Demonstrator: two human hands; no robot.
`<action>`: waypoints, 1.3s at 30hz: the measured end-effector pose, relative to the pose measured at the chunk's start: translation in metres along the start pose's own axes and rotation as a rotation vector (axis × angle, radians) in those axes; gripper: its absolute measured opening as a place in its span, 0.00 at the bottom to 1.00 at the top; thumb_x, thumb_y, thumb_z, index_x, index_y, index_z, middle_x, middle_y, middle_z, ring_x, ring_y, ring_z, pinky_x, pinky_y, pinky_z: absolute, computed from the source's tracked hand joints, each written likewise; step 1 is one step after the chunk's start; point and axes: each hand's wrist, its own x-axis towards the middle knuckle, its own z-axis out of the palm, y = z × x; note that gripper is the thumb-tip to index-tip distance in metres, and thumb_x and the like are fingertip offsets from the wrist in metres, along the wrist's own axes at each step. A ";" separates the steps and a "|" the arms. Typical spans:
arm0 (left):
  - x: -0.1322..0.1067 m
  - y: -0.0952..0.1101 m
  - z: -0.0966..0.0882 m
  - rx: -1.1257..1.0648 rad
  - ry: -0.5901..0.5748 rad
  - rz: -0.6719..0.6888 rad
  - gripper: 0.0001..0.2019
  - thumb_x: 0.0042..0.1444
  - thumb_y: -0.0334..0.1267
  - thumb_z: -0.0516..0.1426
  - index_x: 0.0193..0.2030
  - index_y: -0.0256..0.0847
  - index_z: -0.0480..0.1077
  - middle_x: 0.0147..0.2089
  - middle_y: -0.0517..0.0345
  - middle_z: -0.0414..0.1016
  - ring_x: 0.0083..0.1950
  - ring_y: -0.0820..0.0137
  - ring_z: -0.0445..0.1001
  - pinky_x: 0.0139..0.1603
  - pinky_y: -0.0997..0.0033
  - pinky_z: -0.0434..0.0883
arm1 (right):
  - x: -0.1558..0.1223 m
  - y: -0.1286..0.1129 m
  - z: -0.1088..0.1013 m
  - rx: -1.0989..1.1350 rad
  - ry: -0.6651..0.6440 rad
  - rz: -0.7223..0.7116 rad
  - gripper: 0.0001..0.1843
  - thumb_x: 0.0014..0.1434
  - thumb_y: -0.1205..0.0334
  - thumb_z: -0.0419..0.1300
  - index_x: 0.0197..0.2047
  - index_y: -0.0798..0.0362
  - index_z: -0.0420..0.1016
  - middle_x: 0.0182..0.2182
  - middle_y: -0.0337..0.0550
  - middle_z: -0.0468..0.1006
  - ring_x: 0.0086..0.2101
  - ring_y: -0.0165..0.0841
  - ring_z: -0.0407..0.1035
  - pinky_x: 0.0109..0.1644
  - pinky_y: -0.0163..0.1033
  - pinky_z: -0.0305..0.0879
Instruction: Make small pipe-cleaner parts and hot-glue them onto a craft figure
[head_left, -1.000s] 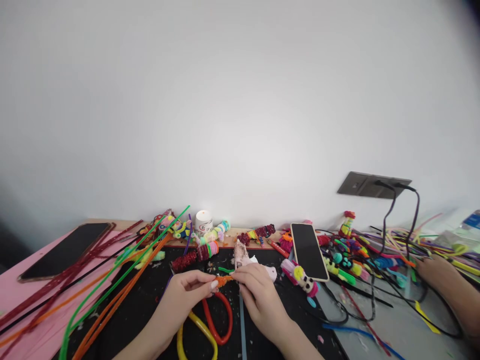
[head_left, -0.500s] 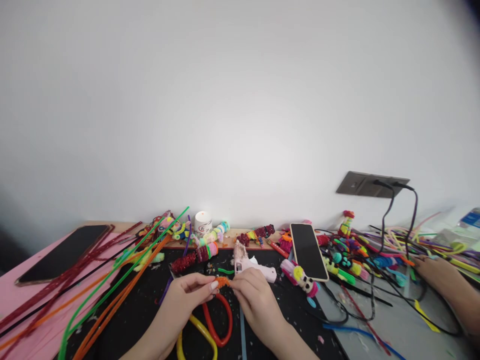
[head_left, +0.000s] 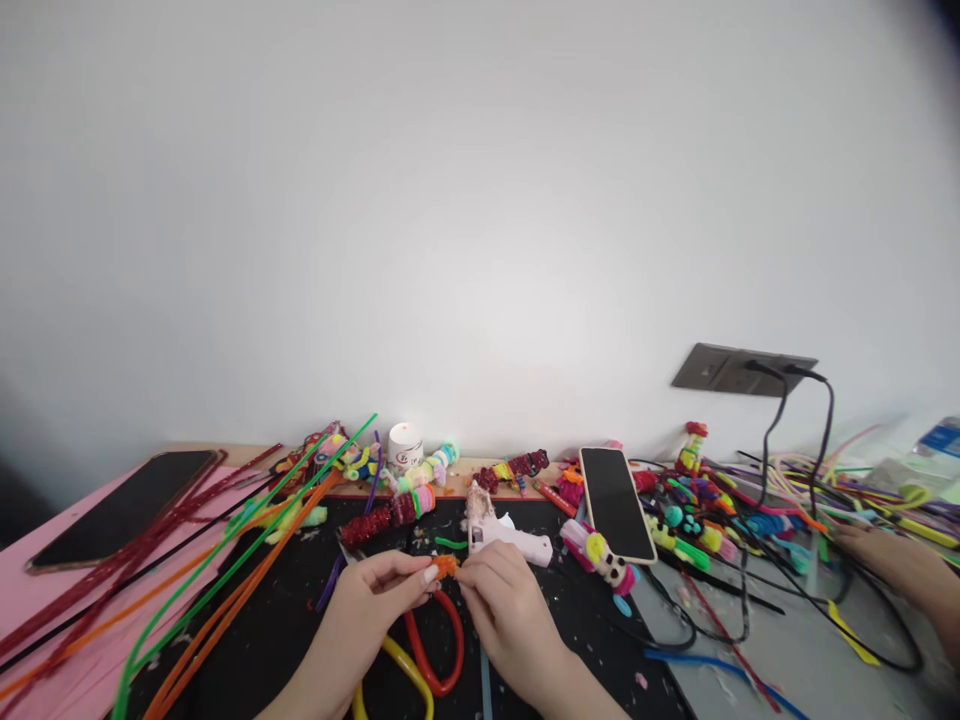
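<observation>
A small piece of orange pipe cleaner point(head_left: 447, 567) is pinched between the fingertips of both hands, above the black mat point(head_left: 592, 640). My left hand point(head_left: 382, 600) grips its left side with thumb and forefinger. On its right end, my right hand point(head_left: 504, 605) is closed with the fingertips together. Scissors with red and yellow handles point(head_left: 457, 640) lie under the hands, their blades partly hidden. Just behind my right hand rests a pale pink glue gun point(head_left: 517, 540). A glue stick point(head_left: 486, 680) runs below, partly covered by the right wrist.
Long red, green and orange pipe cleaners point(head_left: 247, 595) cross the left side over a phone point(head_left: 120, 510). Another phone point(head_left: 619, 505) and a pipe-cleaner figure point(head_left: 600, 555) are right of centre. Black cables point(head_left: 769, 440) hang from the wall outlet point(head_left: 742, 370). Another person's hand point(head_left: 892, 560) is at far right.
Both hands stay almost in place, with slight finger shifts on the orange piece. The other person's hand at far right has moved slightly.
</observation>
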 end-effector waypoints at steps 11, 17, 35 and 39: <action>0.000 -0.005 0.001 0.023 -0.015 0.046 0.08 0.40 0.41 0.65 0.24 0.39 0.77 0.28 0.56 0.81 0.34 0.63 0.77 0.36 0.70 0.74 | 0.000 -0.002 0.002 0.003 0.024 0.011 0.09 0.61 0.71 0.51 0.36 0.54 0.71 0.30 0.45 0.75 0.32 0.36 0.67 0.36 0.42 0.64; 0.002 -0.010 0.001 0.050 -0.021 0.087 0.07 0.41 0.40 0.64 0.25 0.39 0.77 0.28 0.56 0.80 0.33 0.65 0.77 0.36 0.72 0.73 | 0.000 -0.002 0.003 0.016 0.039 0.010 0.09 0.61 0.71 0.51 0.36 0.54 0.72 0.30 0.45 0.76 0.32 0.35 0.67 0.36 0.41 0.64; 0.002 -0.006 -0.001 0.016 -0.044 0.009 0.08 0.44 0.42 0.63 0.26 0.39 0.76 0.28 0.57 0.80 0.35 0.65 0.77 0.37 0.73 0.73 | 0.001 0.001 0.000 0.207 0.042 0.101 0.10 0.59 0.73 0.52 0.38 0.53 0.73 0.32 0.45 0.76 0.35 0.35 0.68 0.39 0.39 0.67; 0.003 -0.008 -0.002 0.008 -0.052 0.012 0.08 0.43 0.42 0.63 0.26 0.39 0.77 0.28 0.57 0.80 0.35 0.65 0.77 0.37 0.72 0.73 | 0.002 0.001 0.000 0.219 0.052 0.107 0.10 0.59 0.73 0.53 0.36 0.54 0.74 0.30 0.45 0.76 0.34 0.34 0.69 0.38 0.39 0.67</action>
